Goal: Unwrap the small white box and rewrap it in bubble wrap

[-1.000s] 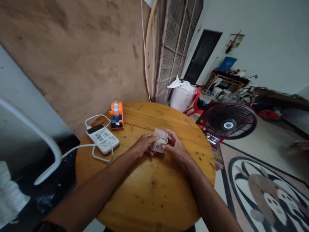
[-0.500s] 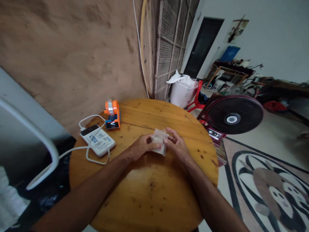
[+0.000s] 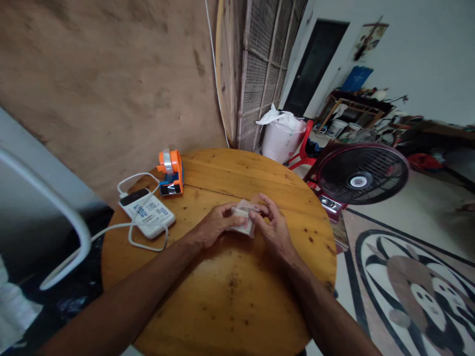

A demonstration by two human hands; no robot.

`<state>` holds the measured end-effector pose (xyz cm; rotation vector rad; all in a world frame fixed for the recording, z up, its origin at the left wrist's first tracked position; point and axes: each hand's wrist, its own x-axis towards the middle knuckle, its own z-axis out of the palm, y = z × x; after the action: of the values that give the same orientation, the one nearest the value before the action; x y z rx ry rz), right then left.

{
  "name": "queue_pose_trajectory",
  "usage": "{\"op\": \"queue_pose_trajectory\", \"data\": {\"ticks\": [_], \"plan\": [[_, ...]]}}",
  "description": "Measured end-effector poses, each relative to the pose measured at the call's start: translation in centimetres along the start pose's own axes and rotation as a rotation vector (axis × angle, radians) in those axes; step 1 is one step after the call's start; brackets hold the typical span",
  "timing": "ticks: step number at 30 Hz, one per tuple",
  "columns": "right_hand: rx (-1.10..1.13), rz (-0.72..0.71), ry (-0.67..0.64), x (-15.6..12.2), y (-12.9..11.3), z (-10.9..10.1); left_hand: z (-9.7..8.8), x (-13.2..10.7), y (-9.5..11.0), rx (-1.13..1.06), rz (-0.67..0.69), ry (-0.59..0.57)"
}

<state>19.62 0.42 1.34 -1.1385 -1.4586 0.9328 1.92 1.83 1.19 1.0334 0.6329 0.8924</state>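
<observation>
Between my hands, over the middle of the round wooden table (image 3: 230,316), is a small whitish packet (image 3: 244,226) in clear, crinkled plastic wrap. A small reddish mark shows on its face; I cannot read it. My left hand (image 3: 217,225) grips the packet's left side, thumb across the front. With thumb and fingertips, my right hand (image 3: 272,225) pinches the wrap at the upper right, its index finger raised. The fingers behind the packet are partly hidden.
To the left lies a white power bank (image 3: 150,215) with a looped white cable (image 3: 111,227). Behind it stands an orange and blue tape dispenser (image 3: 172,173). A fan (image 3: 361,174) stands right of the table, near a white sack (image 3: 282,138) and a red chair (image 3: 305,148).
The plastic at the top of the packet sits lower and more crumpled, and the packet is tilted a little differently. Both hands keep their hold. The view has shifted slightly.
</observation>
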Motion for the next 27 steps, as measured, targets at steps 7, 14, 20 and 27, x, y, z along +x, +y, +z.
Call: {"op": "queue_pose_trajectory", "data": {"ticks": [7, 14, 20, 27], "plan": [[-0.022, -0.073, 0.05, -0.1, -0.5, -0.2, 0.1, -0.1, 0.0, 0.038, -0.008, 0.024], [0.01, -0.103, 0.088, 0.2, -0.1, -0.6, 0.5, -0.2, 0.4, 0.117, -0.008, -0.015], [-0.107, -0.115, 0.157, 0.3, -0.4, -1.0, 0.5, -0.3, 0.2, 0.214, 0.017, -0.014], [-0.139, -0.17, 0.127, 0.1, -0.6, -1.1, 0.3, -0.2, -0.3, 0.246, 0.031, 0.0]]}}
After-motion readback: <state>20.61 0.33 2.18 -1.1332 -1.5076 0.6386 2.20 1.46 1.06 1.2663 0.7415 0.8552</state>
